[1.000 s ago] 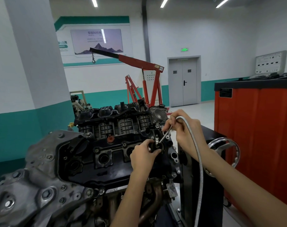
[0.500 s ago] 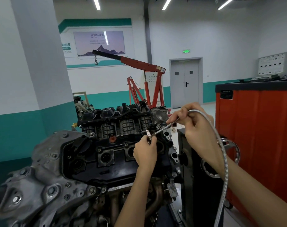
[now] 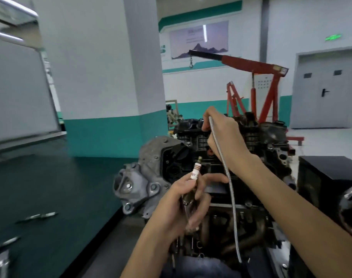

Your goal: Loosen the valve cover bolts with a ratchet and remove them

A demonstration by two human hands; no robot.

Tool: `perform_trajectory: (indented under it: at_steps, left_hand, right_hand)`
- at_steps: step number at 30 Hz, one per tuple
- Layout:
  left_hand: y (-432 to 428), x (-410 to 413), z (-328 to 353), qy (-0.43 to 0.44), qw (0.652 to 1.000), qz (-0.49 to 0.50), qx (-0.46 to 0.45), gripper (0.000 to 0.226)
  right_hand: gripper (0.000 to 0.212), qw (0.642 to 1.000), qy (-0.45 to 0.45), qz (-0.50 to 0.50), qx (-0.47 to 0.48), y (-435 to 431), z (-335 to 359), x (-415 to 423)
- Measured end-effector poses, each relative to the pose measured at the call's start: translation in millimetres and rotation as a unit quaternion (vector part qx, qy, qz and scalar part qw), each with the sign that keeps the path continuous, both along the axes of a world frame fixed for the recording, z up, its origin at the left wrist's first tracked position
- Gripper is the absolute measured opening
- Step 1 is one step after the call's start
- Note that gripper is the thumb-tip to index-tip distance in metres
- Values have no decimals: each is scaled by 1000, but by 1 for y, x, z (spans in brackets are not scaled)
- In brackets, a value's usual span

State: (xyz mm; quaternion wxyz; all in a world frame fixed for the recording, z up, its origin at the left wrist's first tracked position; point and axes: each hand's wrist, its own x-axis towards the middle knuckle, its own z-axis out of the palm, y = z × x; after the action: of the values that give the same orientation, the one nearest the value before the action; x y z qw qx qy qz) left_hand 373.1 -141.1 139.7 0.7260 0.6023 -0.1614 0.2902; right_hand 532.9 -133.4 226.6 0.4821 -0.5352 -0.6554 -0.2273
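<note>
Holding the spark plug [image 3: 195, 173] in the left hand's [image 3: 179, 207] curled fingers, one slip cracks the ceramic. The right hand [image 3: 225, 137] pinches a dangling flexible pickup tool [image 3: 229, 183] that could snag. The valve cover [image 3: 177, 157] sits behind, no ratchet visible.

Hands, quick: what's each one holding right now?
Left hand: closed around a spark plug.
Right hand: closed around the top end of a flexible metal tool.
</note>
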Motion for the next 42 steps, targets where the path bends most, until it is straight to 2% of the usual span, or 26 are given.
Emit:
perform_trajectory:
  at_steps: [2,4,5,7,9,12,13,17,20,22,24,25,27,32,37,39,40,42]
  left_hand:
    - [-2,-29,3,-15,999,48,8,27]
    - [-5,-59,6,-7,983,176,43,20]
    - [-5,-74,8,4,965,256,52,19]
    - [1,-108,13,16,910,411,50,24]
    - [10,-144,22,14,843,535,45,19]
    - [30,-195,45,13,747,661,72,3]
    - [40,-212,54,17,719,689,85,3]
    - [91,-275,90,87,629,757,152,7]
    - [135,-310,96,157,561,784,218,5]
    - [162,-327,88,197,505,796,267,7]
    - [188,-342,70,263,438,790,340,11]
    - [200,-349,58,301,417,777,364,13]
    - [219,-362,30,376,394,746,383,16]
    - [254,-387,-47,537,345,668,383,25]
    - [265,-404,-101,622,330,611,363,29]
    - [265,-408,-115,656,339,567,364,28]
    - [265,-410,-121,667,345,550,364,27]
    - [264,-411,-129,677,353,542,351,25]
  right_hand:
    - [25,998,-49,-17,-31,22,0,-31]
    - [27,993,-95,-24,-59,42,0,-67]
    - [30,992,-107,-16,-70,50,1,-86]
    - [34,989,-129,4,-73,64,9,-120]
    - [37,988,-142,20,-60,77,25,-151]
    - [35,991,-124,43,-32,93,57,-192]
    - [35,993,-110,49,-18,98,68,-204]
    - [28,996,-33,77,18,123,93,-248]
    - [23,988,72,115,-73,156,70,-269]
    - [18,960,168,141,-172,178,31,-282]
    - [11,911,275,173,-255,192,-15,-299]
    - [16,881,327,183,-289,198,-39,-307]
    - [22,823,406,192,-349,208,-83,-325]
    - [18,696,528,178,-453,230,-161,-359]
    - [12,614,578,180,-506,237,-214,-363]
    - [13,629,562,182,-506,238,-229,-357]
    - [10,657,534,183,-501,238,-234,-357]
    - [13,735,438,181,-484,237,-238,-359]
